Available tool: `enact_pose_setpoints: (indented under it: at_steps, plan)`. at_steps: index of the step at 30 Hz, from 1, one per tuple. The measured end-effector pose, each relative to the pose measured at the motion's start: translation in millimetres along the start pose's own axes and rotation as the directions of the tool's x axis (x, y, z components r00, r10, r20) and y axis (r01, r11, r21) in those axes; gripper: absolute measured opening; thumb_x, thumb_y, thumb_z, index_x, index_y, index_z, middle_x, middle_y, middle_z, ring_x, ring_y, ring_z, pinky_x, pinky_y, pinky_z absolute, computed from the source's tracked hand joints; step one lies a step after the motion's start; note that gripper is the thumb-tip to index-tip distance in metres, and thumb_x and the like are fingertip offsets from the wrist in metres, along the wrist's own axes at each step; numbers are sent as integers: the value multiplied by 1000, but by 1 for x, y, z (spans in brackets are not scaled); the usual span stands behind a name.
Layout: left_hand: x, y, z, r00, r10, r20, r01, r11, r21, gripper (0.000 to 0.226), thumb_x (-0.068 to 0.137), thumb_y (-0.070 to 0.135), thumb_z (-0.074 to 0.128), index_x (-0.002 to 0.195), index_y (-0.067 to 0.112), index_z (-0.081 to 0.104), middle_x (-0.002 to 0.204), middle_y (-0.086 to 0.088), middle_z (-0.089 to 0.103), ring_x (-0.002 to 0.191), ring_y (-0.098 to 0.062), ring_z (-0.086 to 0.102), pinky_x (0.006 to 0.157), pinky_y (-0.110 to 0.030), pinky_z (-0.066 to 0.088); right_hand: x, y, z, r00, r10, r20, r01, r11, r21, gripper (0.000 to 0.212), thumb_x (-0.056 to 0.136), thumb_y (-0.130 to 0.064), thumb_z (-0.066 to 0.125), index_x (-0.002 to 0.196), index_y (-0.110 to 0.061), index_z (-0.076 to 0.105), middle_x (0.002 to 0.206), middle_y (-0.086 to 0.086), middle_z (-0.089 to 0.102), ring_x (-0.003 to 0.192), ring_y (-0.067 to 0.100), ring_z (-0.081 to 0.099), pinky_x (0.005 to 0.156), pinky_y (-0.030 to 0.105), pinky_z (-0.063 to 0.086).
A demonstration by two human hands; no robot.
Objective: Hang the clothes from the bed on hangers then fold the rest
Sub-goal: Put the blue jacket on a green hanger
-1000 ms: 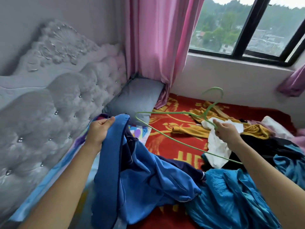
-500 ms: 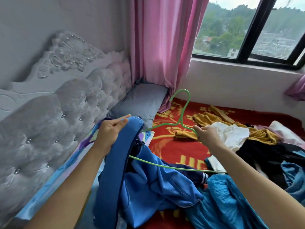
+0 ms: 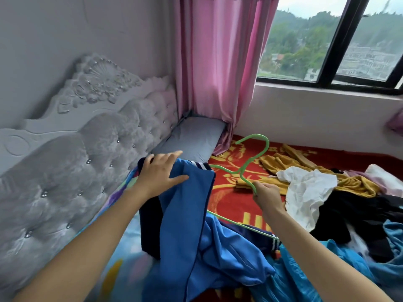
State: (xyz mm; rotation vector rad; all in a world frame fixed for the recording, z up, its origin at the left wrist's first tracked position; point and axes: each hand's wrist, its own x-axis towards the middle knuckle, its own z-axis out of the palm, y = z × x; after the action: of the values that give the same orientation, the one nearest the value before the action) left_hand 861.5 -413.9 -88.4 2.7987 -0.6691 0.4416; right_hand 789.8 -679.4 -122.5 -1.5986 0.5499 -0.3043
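Observation:
A blue jacket [image 3: 196, 225] with navy trim is lifted up at the bed's left side. My left hand [image 3: 160, 174] lies on its raised top edge, fingers straight and spread. My right hand [image 3: 267, 196] pinches the right shoulder of a thin green hanger [image 3: 250, 162]. The hanger's left arm is tucked inside the jacket; its bottom bar shows below my right wrist. On the red blanket [image 3: 229, 199] to the right lie a mustard garment [image 3: 305, 171], a white garment [image 3: 309, 190], black clothes [image 3: 353, 216] and a teal garment [image 3: 305, 275].
A tufted grey headboard [image 3: 76, 162] runs along the left. A grey pillow [image 3: 194, 138] sits in the far corner under a pink curtain [image 3: 218, 68]. A wall with a window [image 3: 340, 40] bounds the bed's far side.
The hanger moved left and its left arm went inside the blue jacket. My left hand went from gripping the jacket's edge to lying on it with straight fingers.

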Motion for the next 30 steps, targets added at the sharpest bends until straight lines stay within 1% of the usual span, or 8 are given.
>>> enact_pose_setpoints:
  at_steps: [4, 8, 14, 18, 20, 24, 26, 30]
  plan:
    - [14, -1, -16, 993, 2, 120, 25, 974, -226, 30, 92, 38, 56, 112, 17, 65, 92, -2, 64, 86, -20, 57, 71, -32, 35, 3, -7, 1, 1000, 14, 24, -12, 999, -52, 44, 88, -7, 48, 46, -13, 35, 39, -3, 26, 30, 4, 20, 32, 15, 19]
    - [18, 11, -23, 989, 57, 137, -5, 934, -356, 21, 89, 29, 62, 94, 9, 68, 71, -2, 58, 60, -7, 45, 61, -31, 31, 7, -22, -7, 999, -10, 39, 13, 998, -63, 45, 89, -4, 45, 45, -11, 36, 34, -6, 28, 27, 2, 22, 30, 14, 18]
    - [26, 31, -34, 990, 131, 42, -102, 904, -415, 20, 89, 24, 63, 87, 4, 66, 70, -8, 61, 57, -11, 47, 58, -29, 32, 2, -40, 1, 992, -113, 53, 118, 987, -110, 42, 93, -9, 43, 50, -9, 41, 47, 1, 32, 43, 11, 28, 38, 17, 24]
    - [23, 20, -45, 986, 159, 50, -114, 862, -494, 10, 85, 16, 67, 89, 7, 71, 81, -11, 68, 75, -26, 60, 71, -39, 43, -1, -39, 14, 971, -185, 150, 205, 970, -128, 46, 95, -15, 48, 49, -11, 42, 40, -4, 37, 37, 6, 30, 37, 14, 25]
    - [21, 8, -51, 991, 129, 24, -95, 832, -547, 9, 82, 10, 70, 90, 10, 73, 80, -2, 71, 78, -19, 63, 73, -27, 45, 3, -47, 15, 949, -229, 217, 263, 954, -143, 42, 95, -21, 51, 53, -12, 48, 46, -4, 45, 39, 3, 35, 43, 17, 29]
    - [13, -30, -66, 998, -33, -58, -11, 783, -622, 29, 76, 2, 74, 78, 31, 69, 66, 30, 65, 66, 16, 57, 62, 0, 39, 28, -51, 4, 948, -211, 239, 263, 942, -210, 23, 95, -25, 50, 79, -15, 64, 78, -1, 61, 74, 10, 53, 64, 23, 40]
    - [6, -47, -71, 991, -110, -73, 32, 737, -675, 33, 75, -1, 73, 75, 31, 67, 63, 31, 64, 61, 19, 55, 59, 1, 39, 46, -36, -4, 977, -154, 146, 187, 950, -249, 24, 96, -25, 48, 88, -11, 65, 89, 3, 60, 83, 15, 52, 66, 24, 39]
    - [-9, -65, -75, 988, -146, -42, 82, 748, -659, 30, 74, 0, 74, 77, 29, 71, 66, 30, 66, 63, 18, 56, 60, 2, 39, 68, 7, 11, 978, 177, 112, -153, 970, -191, 29, 98, -32, 41, 101, -12, 61, 115, 12, 57, 103, 26, 51, 76, 31, 39]
